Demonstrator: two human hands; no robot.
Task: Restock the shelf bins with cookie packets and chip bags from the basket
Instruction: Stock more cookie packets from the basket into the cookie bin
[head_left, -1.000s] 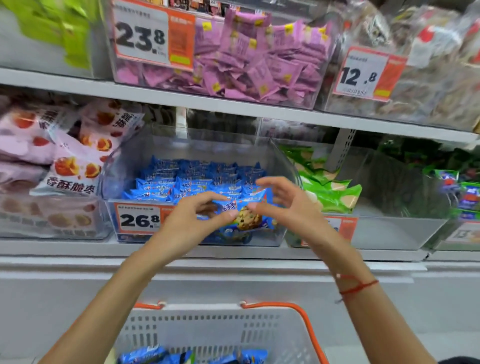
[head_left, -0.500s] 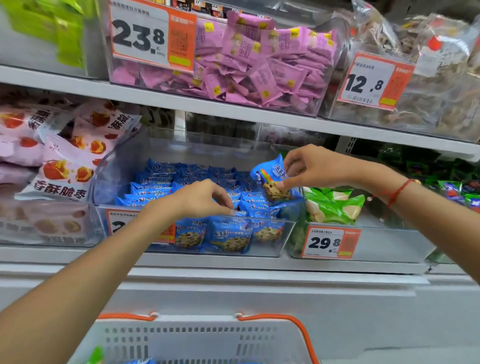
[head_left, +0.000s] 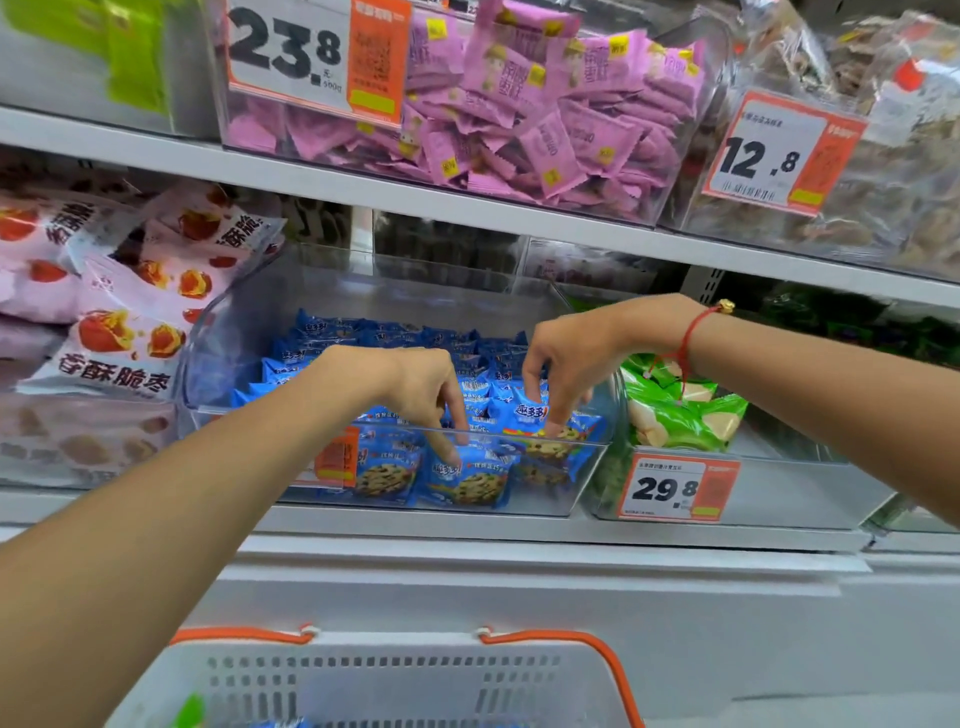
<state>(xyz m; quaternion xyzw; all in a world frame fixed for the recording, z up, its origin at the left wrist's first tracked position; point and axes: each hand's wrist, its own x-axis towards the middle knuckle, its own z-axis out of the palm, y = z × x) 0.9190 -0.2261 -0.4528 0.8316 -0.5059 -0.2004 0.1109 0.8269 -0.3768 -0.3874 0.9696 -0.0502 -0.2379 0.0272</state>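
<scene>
A clear shelf bin (head_left: 218, 358) on the middle shelf holds several blue cookie packets (head_left: 384, 338). My right hand (head_left: 566, 358) reaches down over the bin's front right corner. Its thumb and fingers pinch one blue cookie packet (head_left: 530, 415) that stands among the front row. My left hand (head_left: 410, 379) is beside it, with the index finger pointing down and pressing a front packet (head_left: 467, 480) behind the bin's front wall. The white basket (head_left: 395, 675) with orange handles sits below, and its contents are mostly cut off by the frame's edge.
To the right stands a bin of green packets (head_left: 675, 415) with a 29.8 price tag. Pink jujube bags (head_left: 119, 322) are piled on the left. The upper shelf (head_left: 467, 208) carries a bin of pink packets (head_left: 519, 104) just above my hands.
My right hand has lowered the blue packet from above the bin down into the front right row. My left hand moved forward and its index finger now pushes down on the front packets.
</scene>
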